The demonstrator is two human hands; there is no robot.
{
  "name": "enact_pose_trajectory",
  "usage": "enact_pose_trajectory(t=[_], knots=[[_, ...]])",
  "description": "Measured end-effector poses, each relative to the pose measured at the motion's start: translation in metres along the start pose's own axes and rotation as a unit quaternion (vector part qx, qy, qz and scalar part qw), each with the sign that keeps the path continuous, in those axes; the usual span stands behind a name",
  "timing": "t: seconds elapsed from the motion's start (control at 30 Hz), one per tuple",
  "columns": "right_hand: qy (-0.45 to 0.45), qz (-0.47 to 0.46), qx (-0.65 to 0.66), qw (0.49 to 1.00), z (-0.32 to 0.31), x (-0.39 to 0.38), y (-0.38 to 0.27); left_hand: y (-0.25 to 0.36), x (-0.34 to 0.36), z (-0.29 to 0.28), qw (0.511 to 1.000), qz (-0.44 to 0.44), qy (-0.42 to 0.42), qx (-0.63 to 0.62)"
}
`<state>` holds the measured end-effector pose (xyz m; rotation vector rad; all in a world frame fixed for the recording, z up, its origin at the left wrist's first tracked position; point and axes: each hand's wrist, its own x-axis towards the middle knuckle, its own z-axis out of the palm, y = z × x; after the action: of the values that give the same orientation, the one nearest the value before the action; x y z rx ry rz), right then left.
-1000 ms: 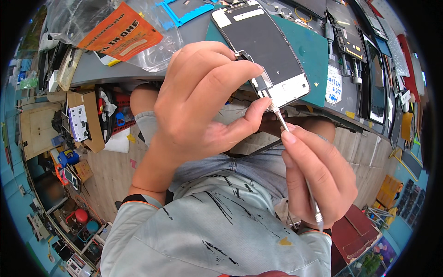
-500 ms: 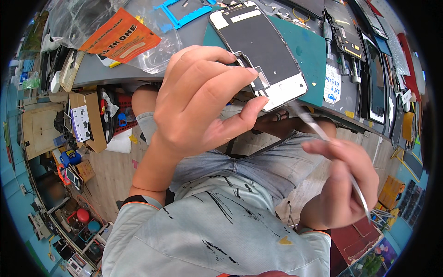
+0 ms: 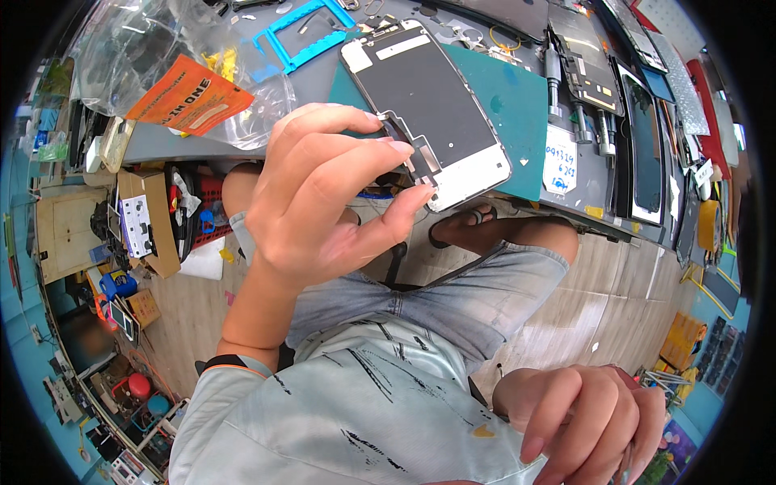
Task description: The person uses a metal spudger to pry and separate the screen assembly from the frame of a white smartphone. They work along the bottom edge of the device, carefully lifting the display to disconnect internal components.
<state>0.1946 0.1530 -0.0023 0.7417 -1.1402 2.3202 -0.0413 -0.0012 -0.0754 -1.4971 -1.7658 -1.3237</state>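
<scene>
A phone screen (image 3: 444,105), its back side up, lies tilted across a green mat with a white end toward me. It has a black middle and white ends. My left hand (image 3: 323,194) is closed on its near left edge, thumb tip at the white end and fingertips at a thin flex cable (image 3: 411,144). The palm hides part of that edge. Low at the right, over my lap's right side, my right hand (image 3: 594,420) is curled. A sliver of shiny metal, seemingly the slim metal tool, shows between its fingers; the rest is hidden.
The green mat (image 3: 517,105) sits on a grey table. At left are a clear plastic bag with an orange label (image 3: 190,97) and a blue frame (image 3: 303,40). To the right lie a handwritten white note (image 3: 560,162), screwdrivers (image 3: 553,77) and phone parts (image 3: 594,69).
My right hand has moved down, away from the phone screen, and the slim metal tool it held is now mostly out of sight. The view has shifted; my left hand keeps its hold.
</scene>
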Motion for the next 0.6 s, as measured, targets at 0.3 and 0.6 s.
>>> enact_pose_trajectory(t=[0.3, 0.6], knots=[[-0.052, 0.039, 0.02, 0.998, -0.015, 0.005, -0.009, -0.001, 0.0, 0.0, 1.0, 0.002, 0.003, -0.003], [0.196, 0.003, -0.655, 0.729, -0.058, 0.002, 0.021, -0.002, -0.001, 0.0, 1.0, 0.007, -0.001, -0.009]])
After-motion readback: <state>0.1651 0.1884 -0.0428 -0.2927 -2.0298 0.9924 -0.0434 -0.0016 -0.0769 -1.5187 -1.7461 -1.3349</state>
